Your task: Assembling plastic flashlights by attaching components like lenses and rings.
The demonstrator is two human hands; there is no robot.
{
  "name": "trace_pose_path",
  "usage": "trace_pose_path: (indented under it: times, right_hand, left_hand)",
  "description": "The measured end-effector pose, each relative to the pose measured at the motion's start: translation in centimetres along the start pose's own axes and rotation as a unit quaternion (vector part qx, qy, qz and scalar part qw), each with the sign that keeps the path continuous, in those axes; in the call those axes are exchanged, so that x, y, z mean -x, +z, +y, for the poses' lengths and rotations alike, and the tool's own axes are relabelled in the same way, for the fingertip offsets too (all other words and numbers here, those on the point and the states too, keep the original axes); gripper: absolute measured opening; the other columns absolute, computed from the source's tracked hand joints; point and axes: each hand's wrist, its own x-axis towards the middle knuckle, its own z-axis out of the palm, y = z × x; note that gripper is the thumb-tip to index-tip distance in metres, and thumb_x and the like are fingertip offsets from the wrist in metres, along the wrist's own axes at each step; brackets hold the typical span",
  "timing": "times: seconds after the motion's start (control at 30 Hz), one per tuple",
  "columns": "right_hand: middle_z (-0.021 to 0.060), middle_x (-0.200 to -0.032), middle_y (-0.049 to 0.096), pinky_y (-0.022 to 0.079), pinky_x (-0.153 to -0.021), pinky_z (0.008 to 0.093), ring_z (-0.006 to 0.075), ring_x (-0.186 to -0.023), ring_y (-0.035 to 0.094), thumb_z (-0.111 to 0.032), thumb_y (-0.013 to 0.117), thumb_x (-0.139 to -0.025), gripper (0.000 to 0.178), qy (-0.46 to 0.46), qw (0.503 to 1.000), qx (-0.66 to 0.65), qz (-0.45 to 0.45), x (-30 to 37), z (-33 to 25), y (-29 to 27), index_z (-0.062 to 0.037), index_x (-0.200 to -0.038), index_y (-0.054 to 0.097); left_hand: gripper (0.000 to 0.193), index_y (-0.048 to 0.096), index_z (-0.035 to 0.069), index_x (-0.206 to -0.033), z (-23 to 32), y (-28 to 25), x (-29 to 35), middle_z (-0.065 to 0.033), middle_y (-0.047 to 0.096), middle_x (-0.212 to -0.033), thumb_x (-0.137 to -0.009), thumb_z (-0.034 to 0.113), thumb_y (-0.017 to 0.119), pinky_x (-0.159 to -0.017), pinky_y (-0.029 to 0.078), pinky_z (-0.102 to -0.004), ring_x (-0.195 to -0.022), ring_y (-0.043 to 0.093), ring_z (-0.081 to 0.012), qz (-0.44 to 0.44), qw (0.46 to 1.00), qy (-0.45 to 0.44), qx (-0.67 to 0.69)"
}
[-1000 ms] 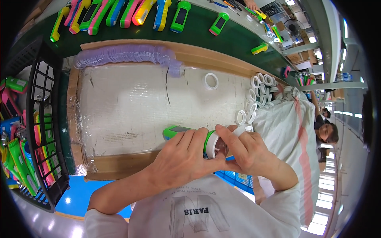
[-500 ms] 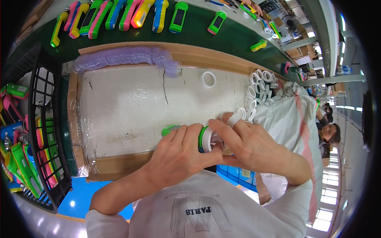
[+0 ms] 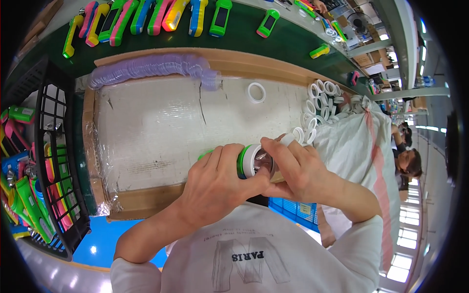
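Pale tray (image 3: 151, 132) beneath, green flashlight (image 3: 241, 161) inside the curled left hand (image 3: 215, 177)

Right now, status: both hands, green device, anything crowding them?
Left hand closed around green device, its body mostly hidden. Right hand at the white-rimmed end. Loose white rings clustered close beyond right hand.

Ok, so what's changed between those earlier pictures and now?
The left hand has moved the green-bodied device slightly leftward and away from the wearer, the right hand following along. Less green body shows beyond the left hand. Nothing was visibly let go or newly taken. The lone white ring and the stack of clear discs stayed put.
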Motion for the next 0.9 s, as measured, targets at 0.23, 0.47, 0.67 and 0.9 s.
trace_pose_path:
  times: [0.23,0.47,0.67,0.9]
  right_hand:
    - [0.0169,-0.106,0.059,0.055,-0.056,0.0327,0.0258,-0.075,0.065,-0.024,0.079,-0.072,0.059,-0.129,0.986,0.0,-0.101,-1.1,0.7,-2.3,0.0032,-0.12,0.057]
    - [0.0159,-0.101,0.061,0.053,-0.055,0.032,0.0243,-0.072,0.062,-0.029,0.079,-0.071,0.072,-0.016,0.993,-0.027,-0.112,-0.4,0.3,-2.3,0.007,-0.126,0.05]
    - [0.0153,-0.092,0.059,0.055,-0.054,0.034,0.0245,-0.074,0.061,-0.025,0.079,-0.072,0.064,0.02,1.0,-0.023,0.004,1.1,-0.7,0.2,0.0054,-0.122,0.054]
    - [0.0154,-0.092,0.056,0.053,-0.05,0.034,0.0236,-0.071,0.061,-0.021,0.074,-0.078,0.053,-0.144,0.985,0.031,-0.088,0.5,0.3,-1.8,0.0046,-0.12,0.055]
  left_hand:
    - [0.027,0.065,0.025,-0.093,0.4,-0.6,0.3,-0.0062,0.053,-0.087,-0.069,0.015,0.072,-0.055,0.047,-0.0312,-0.071,0.057,-0.0209,-0.022,0.999,-0.023,0.007]
    - [0.024,0.07,0.018,-0.086,0.5,-0.3,-0.2,-0.0095,0.061,-0.094,-0.065,0.019,0.081,-0.053,0.049,-0.0328,-0.075,0.062,-0.0257,-0.027,1.0,-0.008,0.013]
    - [0.015,0.066,0.023,-0.087,0.3,0.3,0.0,-0.0044,0.046,-0.079,-0.074,0.026,0.074,-0.05,0.043,-0.0284,-0.067,0.054,-0.019,0.003,0.999,0.037,-0.035]
    - [0.018,0.064,0.023,-0.086,1.0,0.1,0.5,-0.0042,0.044,-0.078,-0.071,0.019,0.072,-0.049,0.041,-0.0287,-0.065,0.052,-0.0192,-0.007,1.0,0.0,-0.007]
